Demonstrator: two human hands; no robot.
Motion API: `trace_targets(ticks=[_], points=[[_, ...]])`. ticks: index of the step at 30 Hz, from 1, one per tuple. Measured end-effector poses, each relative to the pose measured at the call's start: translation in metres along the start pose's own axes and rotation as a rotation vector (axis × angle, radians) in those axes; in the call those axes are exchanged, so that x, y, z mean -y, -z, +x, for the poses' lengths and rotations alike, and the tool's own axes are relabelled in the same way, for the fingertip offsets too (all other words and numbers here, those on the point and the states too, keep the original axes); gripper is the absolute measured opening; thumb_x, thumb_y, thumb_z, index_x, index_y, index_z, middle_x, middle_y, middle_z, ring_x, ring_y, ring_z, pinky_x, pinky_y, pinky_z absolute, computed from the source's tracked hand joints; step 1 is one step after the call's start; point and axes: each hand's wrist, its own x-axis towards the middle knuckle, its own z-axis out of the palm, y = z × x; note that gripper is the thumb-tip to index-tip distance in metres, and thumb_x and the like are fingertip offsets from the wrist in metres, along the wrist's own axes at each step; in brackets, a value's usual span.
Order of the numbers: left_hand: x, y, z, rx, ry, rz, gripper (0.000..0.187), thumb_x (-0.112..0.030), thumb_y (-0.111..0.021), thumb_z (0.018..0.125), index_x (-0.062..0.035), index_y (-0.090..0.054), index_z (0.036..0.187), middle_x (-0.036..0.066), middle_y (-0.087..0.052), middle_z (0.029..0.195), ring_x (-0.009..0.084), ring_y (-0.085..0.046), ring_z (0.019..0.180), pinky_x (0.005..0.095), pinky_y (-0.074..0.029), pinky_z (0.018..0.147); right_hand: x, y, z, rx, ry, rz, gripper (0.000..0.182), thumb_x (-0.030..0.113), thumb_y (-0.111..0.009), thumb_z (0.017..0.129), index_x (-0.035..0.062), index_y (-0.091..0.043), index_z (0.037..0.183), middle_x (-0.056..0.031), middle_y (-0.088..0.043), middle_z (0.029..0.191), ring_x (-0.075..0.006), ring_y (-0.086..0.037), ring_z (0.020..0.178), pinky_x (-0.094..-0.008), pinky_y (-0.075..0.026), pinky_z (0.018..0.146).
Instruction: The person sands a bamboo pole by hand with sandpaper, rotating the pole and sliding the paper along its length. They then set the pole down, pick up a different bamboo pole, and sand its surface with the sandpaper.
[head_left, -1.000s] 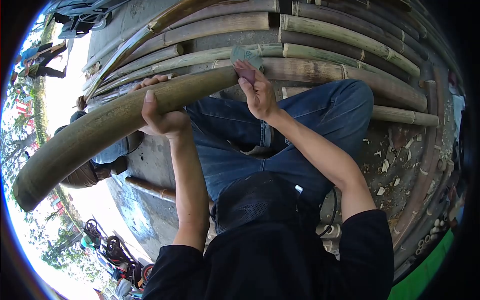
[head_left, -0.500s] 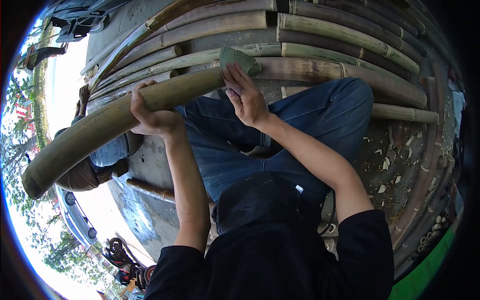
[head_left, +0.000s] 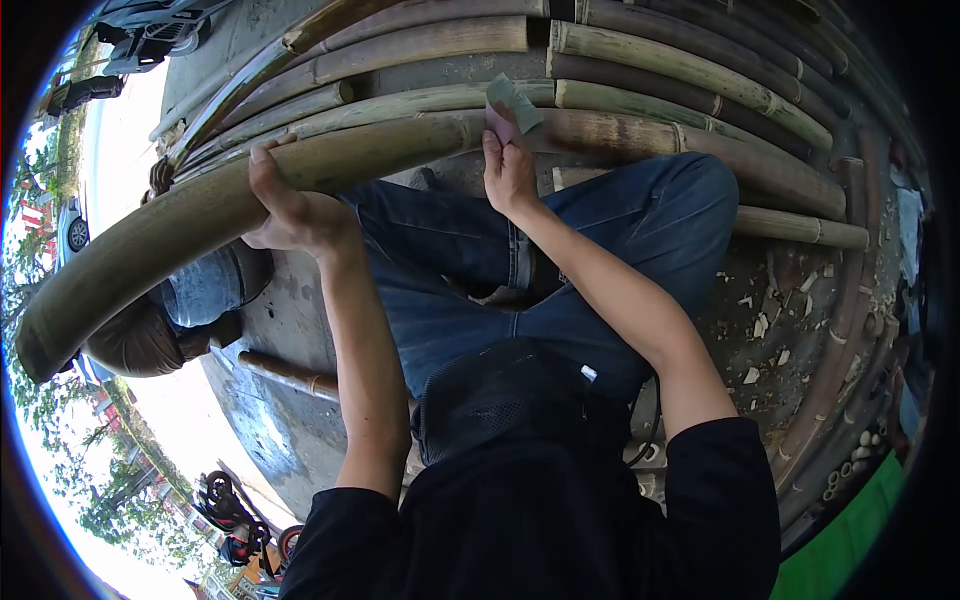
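A thick green-brown bamboo pole (head_left: 200,205) slants across the view from the lower left to near the knees. My left hand (head_left: 300,212) is wrapped round its middle, with the thumb on top. Beside the pole's right end, my right hand (head_left: 511,175) pinches a folded sheet of sandpaper (head_left: 512,108), green on one face and pinkish on the other. Some of the right fingers are hidden behind the sheet. Whether the sheet touches the pole is hard to tell.
Many bamboo poles (head_left: 660,70) lie in rows on the ground ahead. A short bamboo piece (head_left: 290,377) lies at the left. Pale chips (head_left: 760,325) litter the floor at the right. Another person's jeans (head_left: 205,290) show behind the pole. A motorcycle (head_left: 235,520) stands at the lower left.
My right hand has moved slightly right with the sheet, which now stands more folded at the pole's end. The held pole has shifted left, and the whole view has shifted a little.
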Motion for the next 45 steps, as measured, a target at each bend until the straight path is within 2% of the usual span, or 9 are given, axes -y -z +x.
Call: trace_targets(ticks=[2,5,8,14,17,25,32,37,45], points=[[-0.006,-0.002,-0.002,0.007,0.016,0.02,0.048,-0.028,-0.071,0.089,0.0118,-0.062,0.114,0.02,-0.066,0.108,0.025,-0.068,0.092,0.0383,-0.059,0.081,-0.008,0.011,0.004,0.115,-0.351,0.223,0.045,0.023,-0.045,0.112,-0.0047,-0.051,0.147,-0.0327,-0.041,0.158,-0.0496,-0.036,0.149,-0.0503,-0.039,0.12],[-0.008,-0.007,0.0,0.001,0.057,0.073,0.051,-0.029,-0.073,0.089,0.0117,-0.061,0.118,0.019,-0.065,0.111,0.0242,-0.067,0.094,0.0389,-0.058,0.08,0.027,0.003,-0.026,0.094,0.168,-0.015,0.048,0.021,-0.049,0.111,-0.0008,-0.047,0.153,-0.0314,-0.037,0.161,-0.0492,-0.032,0.152,-0.0486,-0.042,0.119],[-0.008,-0.007,0.001,-0.028,0.088,0.113,0.052,-0.03,-0.073,0.089,0.011,-0.062,0.119,0.018,-0.065,0.109,0.0239,-0.066,0.096,0.0392,-0.058,0.082,0.029,-0.003,-0.032,0.124,0.243,0.041,0.047,0.025,-0.05,0.11,0.0013,-0.051,0.151,-0.0278,-0.035,0.164,-0.0474,-0.032,0.152,-0.0483,-0.039,0.121],[0.006,0.004,0.014,-0.044,0.113,0.067,0.055,-0.028,-0.075,0.089,0.0108,-0.059,0.125,0.018,-0.063,0.117,0.024,-0.064,0.103,0.0394,-0.056,0.089,-0.022,-0.001,0.004,0.031,-0.205,0.001,0.047,0.027,-0.048,0.111,-0.0058,-0.056,0.144,-0.0287,-0.046,0.156,-0.047,-0.04,0.148,-0.0476,-0.039,0.121],[0.006,0.004,0.013,-0.059,0.143,0.047,0.059,-0.027,-0.076,0.089,0.0112,-0.055,0.129,0.018,-0.061,0.124,0.0245,-0.063,0.107,0.0401,-0.056,0.091,0.03,-0.002,-0.011,0.092,0.24,-0.03,0.046,0.025,-0.049,0.11,-0.0036,-0.056,0.145,-0.0283,-0.047,0.156,-0.0469,-0.04,0.148,-0.0486,-0.04,0.12],[0.004,0.016,0.011,-0.059,0.169,0.066,0.06,-0.027,-0.076,0.092,0.0099,-0.053,0.134,0.018,-0.06,0.128,0.0247,-0.064,0.11,0.0397,-0.059,0.095,-0.021,-0.007,0.003,-0.007,-0.093,-0.076,0.047,0.028,-0.047,0.111,-0.0051,-0.057,0.142,-0.0286,-0.044,0.158,-0.0497,-0.038,0.148,-0.0514,-0.037,0.121],[-0.006,0.012,0.0,-0.055,0.169,0.05,0.061,-0.027,-0.075,0.095,0.0085,-0.049,0.138,0.019,-0.058,0.131,0.0255,-0.064,0.114,0.0388,-0.061,0.097,0.032,-0.017,-0.027,0.085,0.346,-0.127,0.048,0.025,-0.048,0.111,-0.0006,-0.05,0.152,-0.0277,-0.037,0.163,-0.0488,-0.032,0.152,-0.0519,-0.036,0.122],[-0.004,0.015,0.005,-0.056,0.19,0.057,0.065,-0.026,-0.075,0.096,0.0081,-0.044,0.143,0.019,-0.056,0.135,0.027,-0.063,0.117,0.0394,-0.061,0.1,-0.016,-0.013,-0.009,-0.04,-0.037,-0.167,0.05,0.03,-0.05,0.109,0.0052,-0.049,0.153,-0.0253,-0.041,0.161,-0.0457,-0.034,0.152,-0.0572,-0.033,0.123],[-0.005,0.015,0.008,-0.049,0.23,0.045,0.069,-0.024,-0.076,0.096,0.0093,-0.042,0.146,0.02,-0.055,0.139,0.0279,-0.062,0.121,0.0411,-0.058,0.105,0.006,-0.015,-0.022,0.059,0.23,-0.239,0.049,0.033,-0.046,0.111,0.0121,-0.049,0.156,-0.0222,-0.04,0.163,-0.0449,-0.034,0.152,-0.0655,-0.029,0.121]])
